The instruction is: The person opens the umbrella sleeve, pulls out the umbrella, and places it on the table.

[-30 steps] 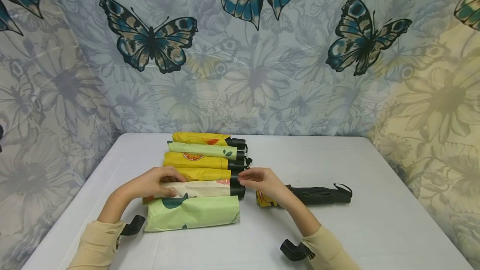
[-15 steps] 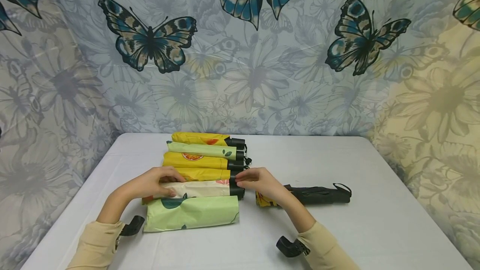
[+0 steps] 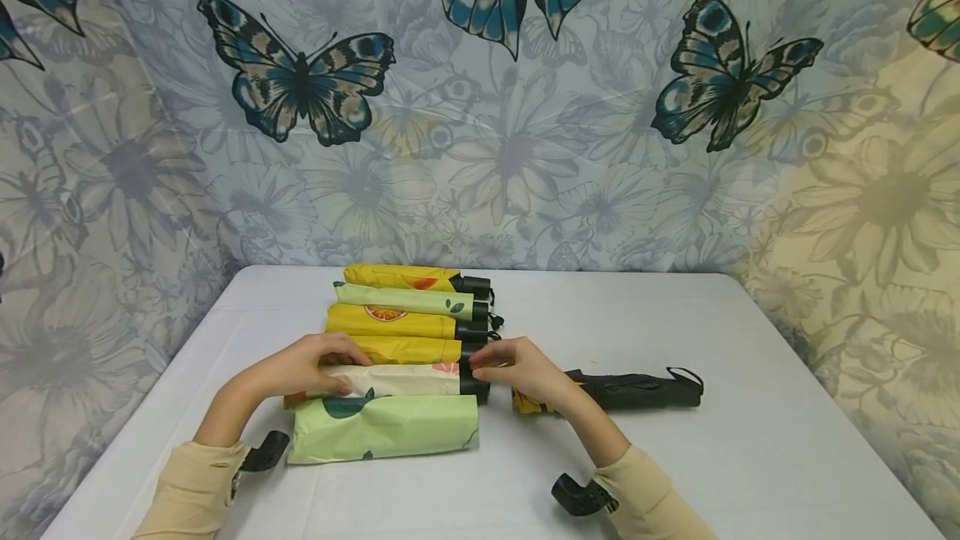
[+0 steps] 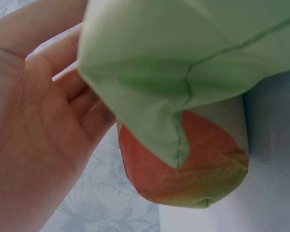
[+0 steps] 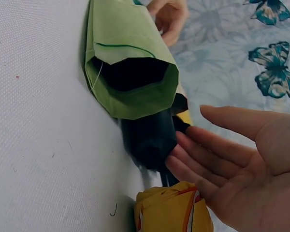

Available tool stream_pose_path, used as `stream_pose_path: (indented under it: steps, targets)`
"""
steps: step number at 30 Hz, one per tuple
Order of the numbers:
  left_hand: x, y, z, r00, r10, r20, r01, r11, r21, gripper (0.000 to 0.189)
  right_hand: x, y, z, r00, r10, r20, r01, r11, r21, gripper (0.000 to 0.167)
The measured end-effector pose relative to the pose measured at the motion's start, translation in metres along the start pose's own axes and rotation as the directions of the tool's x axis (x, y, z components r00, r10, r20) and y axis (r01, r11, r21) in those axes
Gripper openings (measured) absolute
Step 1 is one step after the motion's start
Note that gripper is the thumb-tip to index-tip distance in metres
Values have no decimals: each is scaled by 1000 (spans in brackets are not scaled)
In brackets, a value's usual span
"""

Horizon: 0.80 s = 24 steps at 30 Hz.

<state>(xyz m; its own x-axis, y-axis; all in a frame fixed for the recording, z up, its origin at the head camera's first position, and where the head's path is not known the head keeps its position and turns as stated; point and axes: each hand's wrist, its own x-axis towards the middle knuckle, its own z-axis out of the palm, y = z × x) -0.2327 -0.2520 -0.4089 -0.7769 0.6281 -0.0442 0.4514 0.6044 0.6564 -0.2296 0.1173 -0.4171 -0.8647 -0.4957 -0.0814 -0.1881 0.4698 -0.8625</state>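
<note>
In the head view a cream folded umbrella with a black handle lies crosswise on the white table. My left hand holds its left part, thumb on the near side and fingers on the far side. The right hand has its fingertips at the handle; in the right wrist view these fingers are nearly straight beside the handle's black end. Right in front lies a flat light green umbrella sleeve, its dark mouth facing right. The cream umbrella's red-patterned tip shows below the green fabric in the left wrist view.
Behind the cream umbrella, a row holds a yellow umbrella, an orange-slice one, a pale green one and another yellow one. To the right lies a black-and-yellow folded umbrella. A butterfly-print curtain hangs behind the table.
My right hand has shifted slightly left onto the handle. The cream umbrella's handle end sits slightly nearer to me. My left hand has stayed in place.
</note>
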Motion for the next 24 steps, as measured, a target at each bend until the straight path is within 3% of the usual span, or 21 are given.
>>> stream_pose_path:
  steps: [11,24]
  targets:
    - [-1,2,0,1000,-2,5,2,1000,-7,34,2,-1,6,998,-55,20,57,993,-105,27]
    - [0,0,-1,1000,12,9,-12,1000,0,36,4,-2,8,998,-59,19,62,983,-176,28]
